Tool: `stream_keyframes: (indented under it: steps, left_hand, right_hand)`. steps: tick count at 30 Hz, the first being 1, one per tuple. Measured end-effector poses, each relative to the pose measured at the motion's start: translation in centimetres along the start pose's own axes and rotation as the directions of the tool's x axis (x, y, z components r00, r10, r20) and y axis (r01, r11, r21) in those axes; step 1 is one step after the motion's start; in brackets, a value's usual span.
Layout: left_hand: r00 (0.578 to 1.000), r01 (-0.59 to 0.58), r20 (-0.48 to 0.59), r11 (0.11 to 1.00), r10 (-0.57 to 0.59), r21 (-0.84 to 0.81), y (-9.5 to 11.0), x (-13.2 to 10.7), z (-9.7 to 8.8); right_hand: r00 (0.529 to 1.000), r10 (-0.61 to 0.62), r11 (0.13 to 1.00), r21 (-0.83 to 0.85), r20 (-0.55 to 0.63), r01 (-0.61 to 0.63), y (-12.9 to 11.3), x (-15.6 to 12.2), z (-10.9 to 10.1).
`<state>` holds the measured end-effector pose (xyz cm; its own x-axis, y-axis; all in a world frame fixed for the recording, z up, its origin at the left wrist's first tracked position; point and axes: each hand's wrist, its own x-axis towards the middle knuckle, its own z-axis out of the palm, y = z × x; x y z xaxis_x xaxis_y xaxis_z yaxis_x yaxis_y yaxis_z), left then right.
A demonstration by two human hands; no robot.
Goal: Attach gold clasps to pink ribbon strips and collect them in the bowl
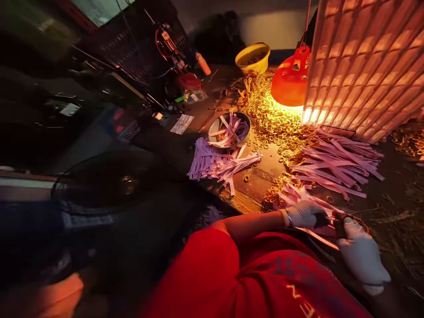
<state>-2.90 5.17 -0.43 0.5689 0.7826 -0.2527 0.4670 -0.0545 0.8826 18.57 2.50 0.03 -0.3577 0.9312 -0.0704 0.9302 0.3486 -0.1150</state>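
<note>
My left hand, in a white knit glove with dark fingertips, is closed on a pink strap at the table's front edge. Facing it, my right hand, also gloved, has its fingers bent in at the same strap; its exact grip is partly hidden. The strap's pale tail hangs below and between both hands. Just beyond my left hand lie more pink straps and small brass-coloured rings. A larger pile of pink straps spreads farther back.
A lit red lamp hangs over a heap of rings, beside a ribbed translucent panel. A metal bowl of straps stands left of it, with bundled straps in front. A yellow basin sits at the back.
</note>
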Motion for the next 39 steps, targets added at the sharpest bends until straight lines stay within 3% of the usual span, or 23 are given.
stream_keyframes:
  steps: [2,4,7,11,16,19,22,27,30,32,34,36,38,39]
  left_hand:
    - [0.994,0.078,-0.073,0.991,-0.086,-0.107,-0.4,-1.6,-0.1]
    - [0.984,0.113,-0.12,0.979,-0.134,-0.17,-0.9,-3.6,-0.7]
    - [0.98,0.101,-0.154,0.98,-0.128,-0.172,-1.7,-5.2,-1.6]
    - [0.976,0.125,-0.162,0.985,-0.143,-0.118,-1.8,-4.8,-1.4]
    - [0.989,0.119,-0.081,0.987,-0.128,-0.104,-1.4,-3.6,-0.8]
    - [0.997,0.073,-0.008,0.997,-0.073,-0.032,-0.8,-3.0,-2.2]
    - [0.998,0.036,0.056,0.994,-0.042,0.099,-0.5,-3.0,-5.4]
    - [0.981,0.192,-0.064,0.956,-0.182,0.222,-2.6,-4.9,-10.6]
    - [0.935,0.312,-0.217,0.942,-0.282,0.12,-3.8,-5.9,-10.8]
    - [0.89,0.363,-0.24,0.921,-0.387,-0.139,-3.6,-5.8,-9.6]
    - [0.852,0.379,-0.139,0.778,-0.504,-0.5,-2.6,-5.0,-7.9]
    - [0.827,0.382,0.038,0.512,-0.56,-0.769,-1.3,-3.8,-6.4]
    - [0.818,0.409,0.212,0.281,-0.535,-0.868,-0.2,-2.7,-5.4]
    - [0.817,0.428,0.276,0.211,-0.507,-0.879,0.2,-2.2,-5.1]
  right_hand:
    - [0.98,-0.052,0.999,0.007,0.193,0.052,-2.3,0.6,-1.8]
    - [0.927,-0.009,0.999,-0.03,0.375,0.021,-5.5,1.9,-3.6]
    - [0.868,0.051,0.994,-0.107,0.494,0.003,-8.6,3.9,-4.5]
    - [0.873,0.039,0.997,-0.076,0.486,-0.003,-8.9,3.6,-3.6]
    - [0.886,0.008,1.0,-0.01,0.463,-0.004,-8.3,2.6,-3.2]
    - [0.89,-0.047,0.998,-0.008,0.453,0.057,-7.5,2.8,-3.3]
    - [0.899,-0.056,0.998,-0.006,0.433,0.065,-6.1,2.3,-3.5]
    - [0.901,0.112,0.992,-0.097,0.418,-0.079,-4.1,-0.5,-3.7]
    - [0.938,0.127,0.988,-0.127,0.323,-0.09,-2.5,-1.7,-3.8]
    - [0.973,0.142,0.985,-0.126,0.181,-0.121,-0.5,-1.5,-3.6]
    - [0.98,0.176,0.981,-0.102,0.09,-0.167,2.5,-0.2,-2.8]
    - [0.972,0.188,0.98,-0.083,0.137,-0.178,5.9,1.9,-1.1]
    - [0.956,0.128,0.991,-0.074,0.262,-0.113,8.9,4.2,1.0]
    - [0.944,0.085,0.995,-0.074,0.319,-0.065,10.0,5.3,2.2]
